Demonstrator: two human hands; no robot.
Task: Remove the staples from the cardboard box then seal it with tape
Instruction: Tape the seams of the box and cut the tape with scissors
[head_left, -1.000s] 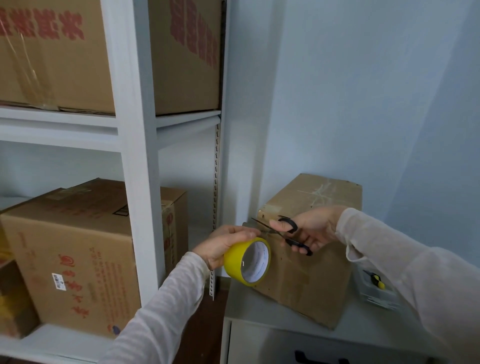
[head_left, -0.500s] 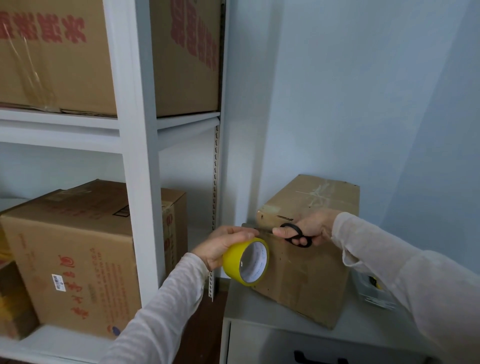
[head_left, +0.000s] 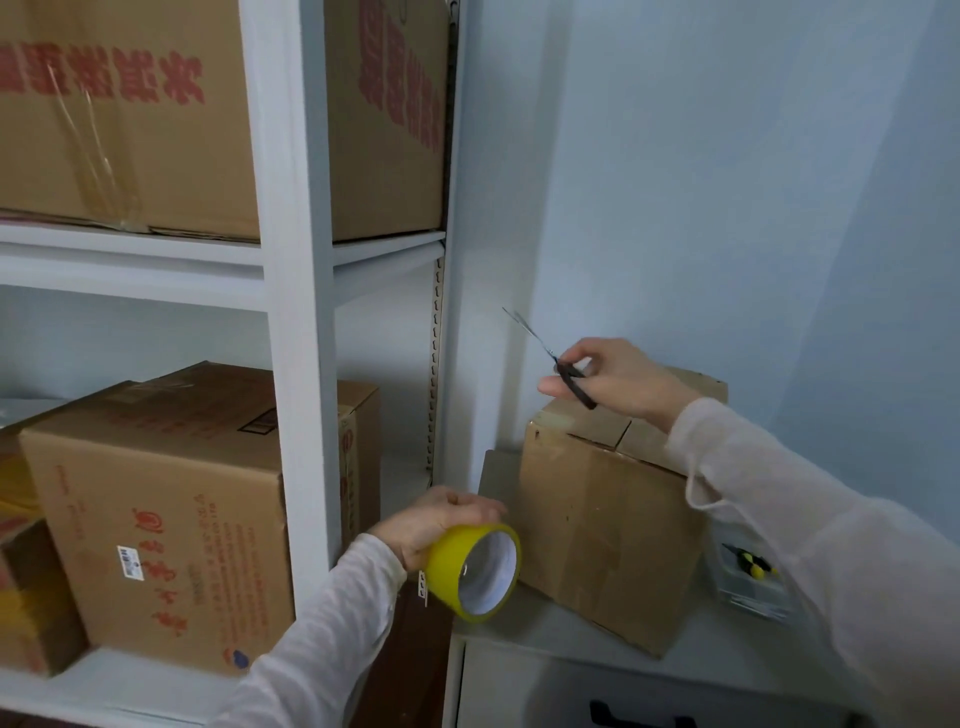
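Observation:
A plain cardboard box (head_left: 602, 525) stands on a low white cabinet (head_left: 545, 660) by the blue wall, its top flaps closed. My left hand (head_left: 441, 525) grips a yellow roll of tape (head_left: 475, 571) just left of the box's front face. My right hand (head_left: 618, 382) is raised above the box's top left corner and holds black-handled scissors (head_left: 563, 369), blades pointing up and left, clear of the box.
A white shelf rack (head_left: 296, 312) on the left holds large printed cartons (head_left: 171, 519) on two levels. Right of the box a clear container (head_left: 748, 577) holds a yellow-and-black tool. A slotted metal upright (head_left: 436, 374) runs beside the rack.
My right hand lifted the scissors from the box's top edge up into the air. My left hand drew the yellow tape roll down and away from the box's upper corner.

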